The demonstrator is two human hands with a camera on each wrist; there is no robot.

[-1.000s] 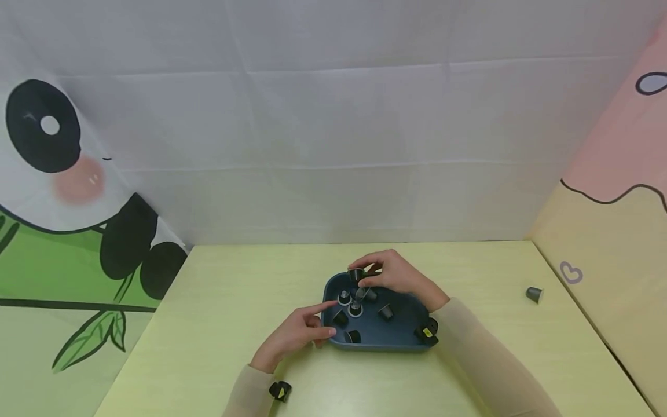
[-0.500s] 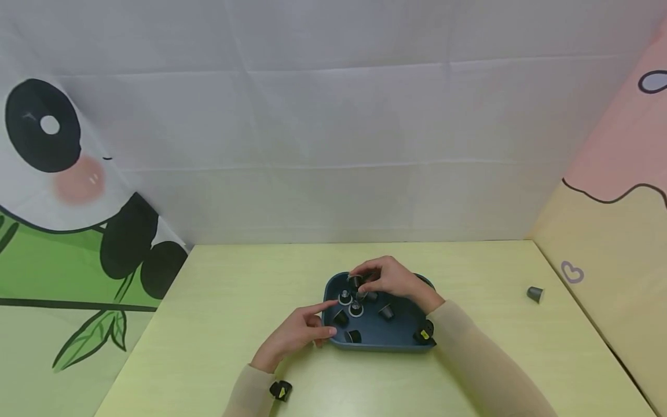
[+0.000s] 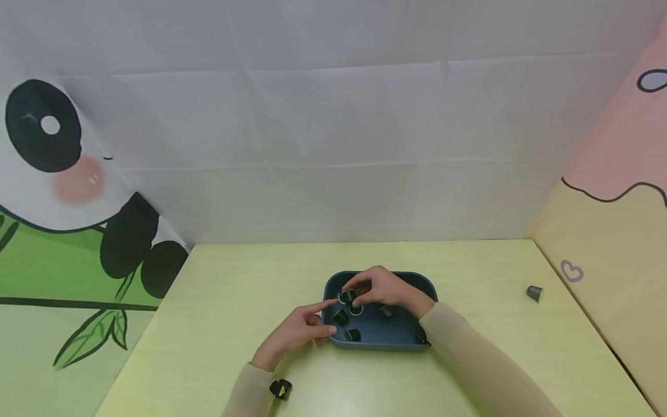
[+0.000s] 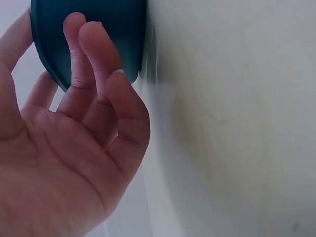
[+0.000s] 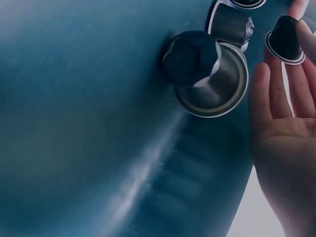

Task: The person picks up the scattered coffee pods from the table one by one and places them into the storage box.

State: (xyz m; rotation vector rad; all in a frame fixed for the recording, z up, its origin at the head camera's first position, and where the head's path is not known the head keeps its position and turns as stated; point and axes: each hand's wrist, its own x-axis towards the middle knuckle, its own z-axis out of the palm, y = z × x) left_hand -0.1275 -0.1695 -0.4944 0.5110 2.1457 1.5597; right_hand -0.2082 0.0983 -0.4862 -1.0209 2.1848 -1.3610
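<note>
In the head view my right hand [image 3: 383, 289] reaches over a dark blue tray [image 3: 377, 346] and pinches a dark coffee capsule [image 3: 347, 297] between thumb and fingertips, low over the tray's left part. The same capsule [image 5: 287, 40] shows in the right wrist view, with its pale rim visible. Right beside it a pale-rimmed capsule [image 3: 356, 310] stands in the tray. My left hand [image 3: 296, 335] is at the tray's left end, index finger and thumb extended onto the rim. Its other fingers [image 4: 98, 64] curve loosely by the tray's outer wall in the left wrist view.
More dark capsules lie in the tray: one [image 3: 341, 317] near my left index finger, one [image 3: 352, 335] at the front, one [image 3: 385, 312] under my right wrist. Another capsule [image 3: 534, 293] lies on the table to the right. A white cloth wall [image 3: 333, 202] stands behind.
My right hand has come down and toward me and slightly left with the pinched capsule, over where a standing capsule showed before. My left hand has stayed at the rim.
</note>
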